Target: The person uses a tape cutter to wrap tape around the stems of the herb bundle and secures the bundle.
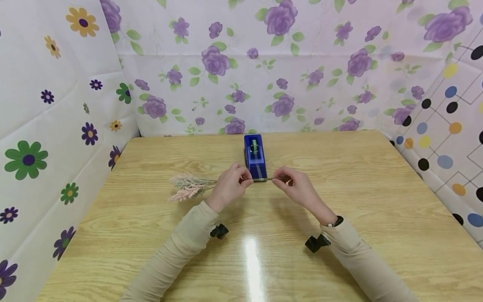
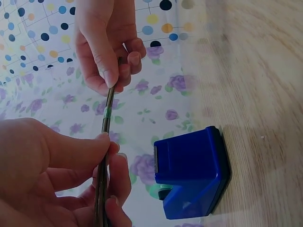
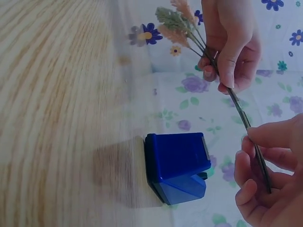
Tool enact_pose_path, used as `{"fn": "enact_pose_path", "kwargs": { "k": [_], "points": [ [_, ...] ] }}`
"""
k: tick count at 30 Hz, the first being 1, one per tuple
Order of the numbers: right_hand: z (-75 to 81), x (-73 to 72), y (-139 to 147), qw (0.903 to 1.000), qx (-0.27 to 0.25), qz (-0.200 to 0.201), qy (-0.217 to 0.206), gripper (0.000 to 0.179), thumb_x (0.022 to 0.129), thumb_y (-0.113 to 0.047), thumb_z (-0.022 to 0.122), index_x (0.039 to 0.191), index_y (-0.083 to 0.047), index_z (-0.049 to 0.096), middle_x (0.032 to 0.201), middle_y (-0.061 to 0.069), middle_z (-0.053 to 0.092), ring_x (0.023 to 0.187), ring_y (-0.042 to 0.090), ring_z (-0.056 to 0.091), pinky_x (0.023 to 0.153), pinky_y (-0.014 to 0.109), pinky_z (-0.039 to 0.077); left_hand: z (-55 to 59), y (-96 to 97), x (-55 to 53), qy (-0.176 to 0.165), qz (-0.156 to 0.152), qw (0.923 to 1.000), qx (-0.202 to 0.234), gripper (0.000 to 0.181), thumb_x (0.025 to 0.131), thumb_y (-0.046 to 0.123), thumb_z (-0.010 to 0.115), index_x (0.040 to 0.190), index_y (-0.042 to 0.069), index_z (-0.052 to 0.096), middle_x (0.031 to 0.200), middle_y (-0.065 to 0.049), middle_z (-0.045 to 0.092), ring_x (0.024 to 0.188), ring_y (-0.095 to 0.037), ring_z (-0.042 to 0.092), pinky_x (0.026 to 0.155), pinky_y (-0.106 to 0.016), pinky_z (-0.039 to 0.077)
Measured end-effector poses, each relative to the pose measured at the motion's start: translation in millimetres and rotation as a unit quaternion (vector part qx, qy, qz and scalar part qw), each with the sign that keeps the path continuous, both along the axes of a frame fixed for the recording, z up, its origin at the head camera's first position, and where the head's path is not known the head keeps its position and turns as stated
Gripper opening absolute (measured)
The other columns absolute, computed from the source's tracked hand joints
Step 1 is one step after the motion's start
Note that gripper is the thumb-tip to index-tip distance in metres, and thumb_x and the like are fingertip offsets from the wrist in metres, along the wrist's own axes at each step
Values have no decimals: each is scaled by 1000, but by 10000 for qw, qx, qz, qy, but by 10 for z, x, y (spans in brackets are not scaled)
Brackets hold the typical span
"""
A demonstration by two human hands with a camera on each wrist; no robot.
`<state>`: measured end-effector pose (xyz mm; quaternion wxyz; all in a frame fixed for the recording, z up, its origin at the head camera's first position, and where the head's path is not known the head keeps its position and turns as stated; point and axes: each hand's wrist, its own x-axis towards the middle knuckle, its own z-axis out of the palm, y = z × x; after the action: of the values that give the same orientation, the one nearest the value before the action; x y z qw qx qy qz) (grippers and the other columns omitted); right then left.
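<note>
A small bunch of artificial flowers (image 1: 188, 186), pink and pale green, lies sideways in the air with its heads to the left. My left hand (image 1: 231, 186) pinches the stems (image 3: 239, 109) between thumb and fingers. Farther along, the right hand (image 1: 296, 186) pinches their end. Between the two hands a short band of green tape (image 2: 107, 112) wraps the stems. Just beyond them stands a blue tape dispenser (image 1: 258, 167) with a green roll of tape (image 1: 254, 146) in it. Its toothed cutting edge (image 2: 155, 159) faces the hands.
All of this is on or above a light wooden table (image 1: 362, 184). A purple-flowered cloth (image 1: 260, 84) hangs behind it, with patterned cloths at left and right. Each wrist carries a small black camera (image 1: 219, 231).
</note>
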<state>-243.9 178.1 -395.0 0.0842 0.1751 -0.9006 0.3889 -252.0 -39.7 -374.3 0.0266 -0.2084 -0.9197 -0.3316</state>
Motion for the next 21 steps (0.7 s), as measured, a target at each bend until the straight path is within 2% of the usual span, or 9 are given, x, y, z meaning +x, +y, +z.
{"fn": "enact_pose_path", "kwargs": {
  "k": [6, 12, 21],
  "points": [
    [0, 1, -7, 9997, -26, 195, -168, 8, 94, -15, 63, 98, -9, 68, 84, 5, 69, 74, 11, 58, 64, 22, 44, 28, 4, 23, -32, 41, 9999, -102, 8, 91, 14, 67, 88, 7, 66, 92, -7, 56, 82, -20, 58, 73, -33, 49],
    [-8, -9, 10, 9978, 243, 450, -429, 23, 99, -25, 56, 103, -8, 71, 77, 2, 67, 66, 9, 56, 57, 23, 41, 18, 3, 22, -32, 71, 9998, -188, 9, 90, 13, 69, 84, 8, 64, 91, -6, 55, 80, -18, 56, 72, -32, 49],
    [-34, -15, 14, 9988, 297, 354, -173, 18, 97, -19, 59, 95, -6, 72, 74, 5, 66, 59, 12, 50, 52, 21, 39, -6, -14, -9, -187, -66, 9994, -281, 10, 89, 16, 71, 84, 9, 66, 91, -6, 58, 81, -18, 57, 73, -31, 48]
  ]
}}
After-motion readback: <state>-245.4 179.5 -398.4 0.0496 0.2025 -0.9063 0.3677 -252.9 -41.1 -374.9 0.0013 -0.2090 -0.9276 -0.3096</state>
